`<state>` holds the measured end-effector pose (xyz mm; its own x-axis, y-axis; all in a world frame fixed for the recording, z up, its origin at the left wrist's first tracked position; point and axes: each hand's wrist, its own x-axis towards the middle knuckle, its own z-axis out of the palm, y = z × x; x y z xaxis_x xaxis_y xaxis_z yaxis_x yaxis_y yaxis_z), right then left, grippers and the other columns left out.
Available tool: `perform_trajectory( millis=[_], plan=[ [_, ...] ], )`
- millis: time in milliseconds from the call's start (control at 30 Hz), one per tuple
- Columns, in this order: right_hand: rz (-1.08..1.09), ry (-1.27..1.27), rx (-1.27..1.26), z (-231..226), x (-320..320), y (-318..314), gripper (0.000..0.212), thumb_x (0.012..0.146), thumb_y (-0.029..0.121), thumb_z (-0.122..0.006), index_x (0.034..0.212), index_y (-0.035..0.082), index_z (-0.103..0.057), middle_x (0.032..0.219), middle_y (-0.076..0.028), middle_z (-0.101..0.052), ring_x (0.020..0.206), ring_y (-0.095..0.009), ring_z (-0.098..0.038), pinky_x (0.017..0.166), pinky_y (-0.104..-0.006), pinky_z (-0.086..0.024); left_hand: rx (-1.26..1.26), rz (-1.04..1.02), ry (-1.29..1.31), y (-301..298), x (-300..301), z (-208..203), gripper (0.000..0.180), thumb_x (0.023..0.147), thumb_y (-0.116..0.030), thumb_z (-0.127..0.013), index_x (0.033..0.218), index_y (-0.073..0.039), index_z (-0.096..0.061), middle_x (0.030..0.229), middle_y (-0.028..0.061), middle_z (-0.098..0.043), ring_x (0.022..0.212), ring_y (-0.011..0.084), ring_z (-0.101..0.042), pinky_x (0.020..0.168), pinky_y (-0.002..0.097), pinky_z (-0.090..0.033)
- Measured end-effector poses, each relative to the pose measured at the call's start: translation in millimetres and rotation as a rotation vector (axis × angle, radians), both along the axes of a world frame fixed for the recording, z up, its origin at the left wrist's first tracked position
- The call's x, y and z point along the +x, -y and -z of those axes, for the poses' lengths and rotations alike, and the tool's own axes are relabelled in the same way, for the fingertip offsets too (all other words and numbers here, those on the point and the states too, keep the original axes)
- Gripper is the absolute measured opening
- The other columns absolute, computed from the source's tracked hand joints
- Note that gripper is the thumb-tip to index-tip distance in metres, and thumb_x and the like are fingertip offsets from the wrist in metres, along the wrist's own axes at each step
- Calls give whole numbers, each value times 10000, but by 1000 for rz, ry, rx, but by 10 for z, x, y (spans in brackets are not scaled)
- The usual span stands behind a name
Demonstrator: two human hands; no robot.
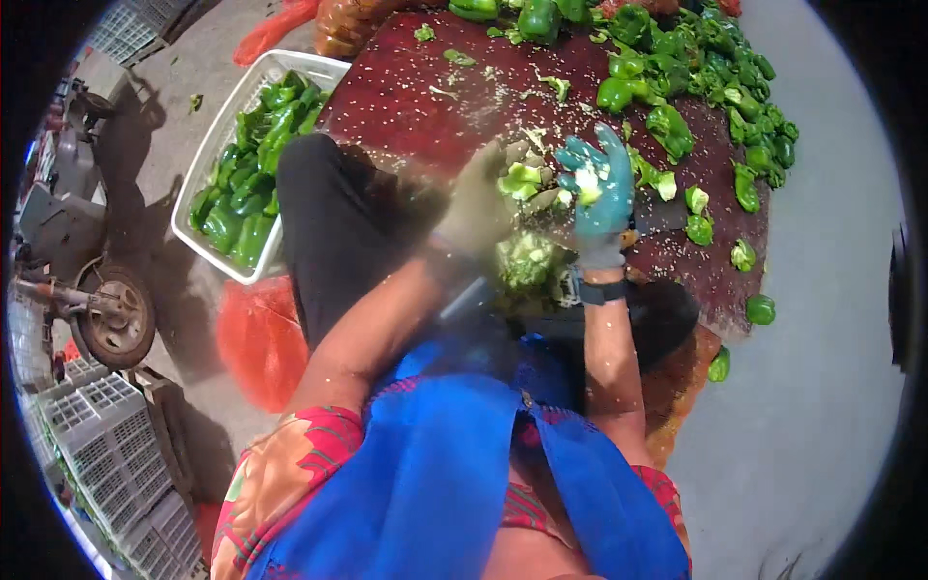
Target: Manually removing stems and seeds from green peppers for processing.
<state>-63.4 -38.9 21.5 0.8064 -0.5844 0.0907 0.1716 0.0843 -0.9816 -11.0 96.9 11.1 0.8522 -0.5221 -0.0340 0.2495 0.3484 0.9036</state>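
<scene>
My left hand (pixel 476 208), in a pale, dusty glove, curls round a torn piece of green bell pepper (pixel 522 181); motion blurs its fingers. Close beside it, my right hand (pixel 607 198) wears a teal-coated glove, with a pale pepper core (pixel 587 182) against its curved fingers. A band circles the right wrist. Below both hands, between my knees, lies a clump of pale green pepper cores (pixel 527 259); what holds them is mostly hidden. Ahead stretches a dark red, seed-strewn work surface (pixel 406 106).
At left stands a white crate (pixel 181 217) of green peppers (pixel 253 184). Peppers are heaped (pixel 677 68) along the surface's far right, with loose ones near its edge. A red mesh sack (pixel 261 338), a wheeled vehicle (pixel 116 314) and stacked white crates (pixel 116 445) are farther left.
</scene>
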Motion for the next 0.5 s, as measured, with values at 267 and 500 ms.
perform_trajectory(
  millis=[267, 500],
  plan=[
    [70, 212, 297, 270, 461, -261, 587, 1035, 447, -341, 1368, -25, -445, 1269, -202, -575, 1153, -262, -573, 1036, -393, -441, -1053, 72, -284, 511, 88, 391, 676, 730, -21, -769, 1308, 52, -426, 1283, 135, -558, 1150, 203, -560, 998, 333, -466],
    [89, 399, 494, -130, 551, -162, 410, 989, 141, -409, 1360, -21, -477, 1318, -183, -551, 1176, -254, -576, 978, -371, -501, -658, 25, -668, 395, 299, 174, 409, 983, -208, -486, 1335, -6, -437, 1256, 166, -570, 1125, 275, -584, 976, 429, -500]
  ],
)
